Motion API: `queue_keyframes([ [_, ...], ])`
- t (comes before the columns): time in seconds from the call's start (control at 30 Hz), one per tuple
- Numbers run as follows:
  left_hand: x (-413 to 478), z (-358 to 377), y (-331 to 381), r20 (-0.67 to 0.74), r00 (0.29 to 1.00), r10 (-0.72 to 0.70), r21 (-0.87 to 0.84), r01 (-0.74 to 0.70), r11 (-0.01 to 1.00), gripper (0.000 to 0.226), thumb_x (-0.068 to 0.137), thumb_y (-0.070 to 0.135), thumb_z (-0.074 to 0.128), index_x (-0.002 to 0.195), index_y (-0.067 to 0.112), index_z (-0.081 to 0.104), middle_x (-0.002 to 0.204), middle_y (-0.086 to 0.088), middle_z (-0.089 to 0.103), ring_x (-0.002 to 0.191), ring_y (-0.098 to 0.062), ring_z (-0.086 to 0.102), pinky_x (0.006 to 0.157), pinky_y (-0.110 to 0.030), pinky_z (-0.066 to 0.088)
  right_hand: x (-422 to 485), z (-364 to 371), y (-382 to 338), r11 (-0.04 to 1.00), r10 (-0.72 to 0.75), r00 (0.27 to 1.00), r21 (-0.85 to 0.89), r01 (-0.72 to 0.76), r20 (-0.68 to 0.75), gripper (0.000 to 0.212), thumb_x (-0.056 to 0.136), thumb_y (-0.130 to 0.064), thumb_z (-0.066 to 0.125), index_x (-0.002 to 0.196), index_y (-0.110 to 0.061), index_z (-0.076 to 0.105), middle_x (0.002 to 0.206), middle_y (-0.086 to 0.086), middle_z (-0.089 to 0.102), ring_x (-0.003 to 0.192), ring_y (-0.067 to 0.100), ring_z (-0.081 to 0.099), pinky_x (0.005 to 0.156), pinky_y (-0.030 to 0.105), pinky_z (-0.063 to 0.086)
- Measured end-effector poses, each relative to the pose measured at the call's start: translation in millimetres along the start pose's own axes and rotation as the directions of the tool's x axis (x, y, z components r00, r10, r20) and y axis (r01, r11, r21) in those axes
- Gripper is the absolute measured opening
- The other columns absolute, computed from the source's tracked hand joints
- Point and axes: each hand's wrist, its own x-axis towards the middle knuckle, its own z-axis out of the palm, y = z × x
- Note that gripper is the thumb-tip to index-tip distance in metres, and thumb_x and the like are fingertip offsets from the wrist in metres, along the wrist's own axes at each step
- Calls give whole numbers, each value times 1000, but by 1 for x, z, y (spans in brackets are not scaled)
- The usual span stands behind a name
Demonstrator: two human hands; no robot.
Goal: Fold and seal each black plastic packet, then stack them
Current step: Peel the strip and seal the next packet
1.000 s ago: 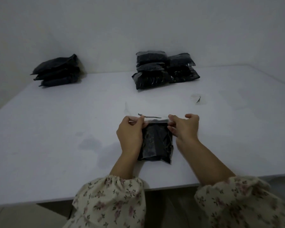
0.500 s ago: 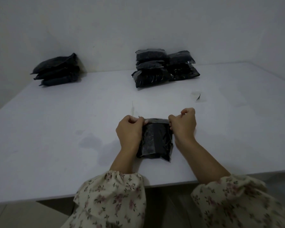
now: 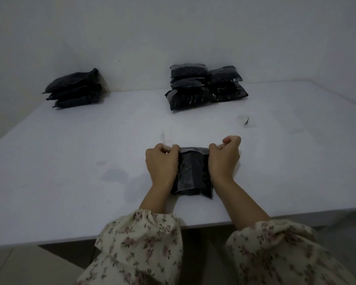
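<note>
- Since the earlier frame, the flap [image 3: 194, 150] has come down over the black packet [image 3: 193, 175], which lies flat near the table [image 3: 70, 177] front edge.
- Both corners are pinched by left hand [image 3: 161, 161] and right hand [image 3: 224, 159], fingers curled; best to press evenly along the seam.
- Beyond: stacked packets [image 3: 74, 89] far left, larger pile [image 3: 203, 87] centre.

The white desk [image 3: 70, 182] carries a black packet [image 3: 193, 173] lying flat close to its near edge. Straight beyond the packet, by the wall, sits a heap of packets [image 3: 203, 87]; far back to its left, a stack of three packets [image 3: 74, 89]. A small dark scrap [image 3: 246, 121] lies beyond its right corner, and faint smudges [image 3: 115, 173] lie to its left.
</note>
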Motion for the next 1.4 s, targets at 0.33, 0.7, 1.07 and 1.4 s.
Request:
queue_keyframes([
  [0.33,-8,-5,-1,-41,999,28,52,-26,998,17,85,21,61,71,18,51,106,-1,38,101,-26,49,88,-30,38,-7,1,1,998,-68,998,-5,67,-16,21,87,9,45,96,-7,35,65,-3,38,53,8,34,44,15,33],
  [0.7,-8,-15,0,-156,988,10,-261,-51,964,29,86,16,60,60,21,47,84,-3,61,74,-13,56,62,-21,40,-5,10,-9,888,81,996,451,-90,39,38,83,0,68,88,-23,38,62,-2,45,66,11,51,73,18,50],
  [1.07,-13,-12,17,-258,962,93,-543,-224,809,41,84,10,68,58,40,58,121,0,56,93,-22,67,84,-33,54,-7,4,-29,721,251,956,629,-291,155,33,80,-9,74,100,-20,50,73,1,58,75,14,62,74,33,55],
  [1.4,-10,-9,13,-258,944,206,-573,-321,754,15,78,25,64,89,35,62,108,-27,58,94,-37,59,74,-25,51,-6,3,-23,652,325,924,660,-374,203,29,98,-40,47,101,-15,60,81,4,67,80,17,65,73,29,53],
])
